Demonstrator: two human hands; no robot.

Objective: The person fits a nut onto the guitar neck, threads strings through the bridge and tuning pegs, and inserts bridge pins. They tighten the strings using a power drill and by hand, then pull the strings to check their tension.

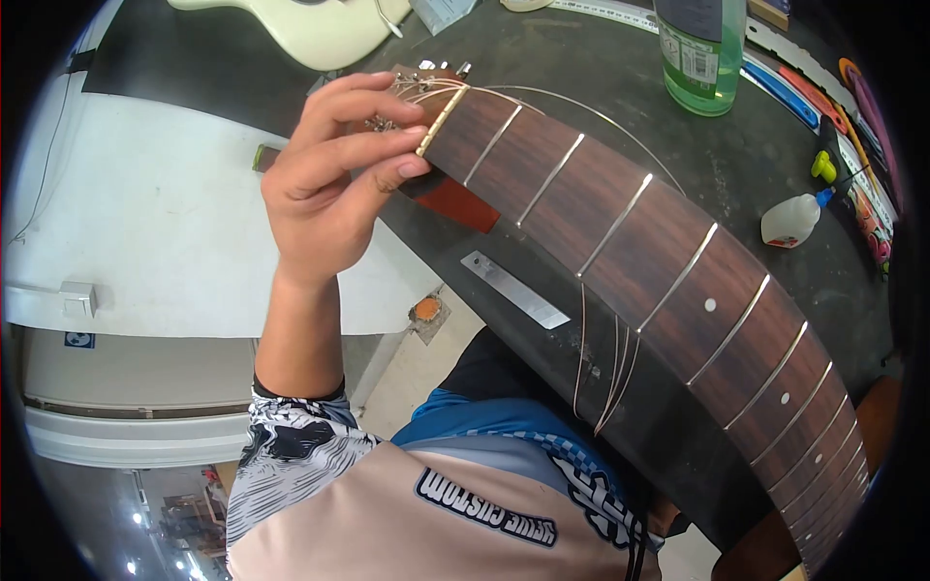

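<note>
A guitar neck point(620, 223) with a dark wooden fretboard, metal frets and pale dot inlays runs from upper middle to lower right. My left hand point(329, 184) is at its headstock end, thumb and index fingertip closed on the near end of the cream nut point(444, 118). My other fingers curl over the headstock point(441, 74), where tuners and loose strings show. One string point(601, 111) arcs out behind the neck, and several strings point(612, 382) hang loose below it. Beneath the headstock is a reddish-brown piece point(455, 201). My right hand is out of view.
On the dark table point(484, 300) lies a metal ruler point(515, 290). A green bottle point(702, 63) and a white glue bottle point(792, 219) stand at the right, beside assorted tools point(823, 102). A cream guitar body point(310, 29) lies at the back left.
</note>
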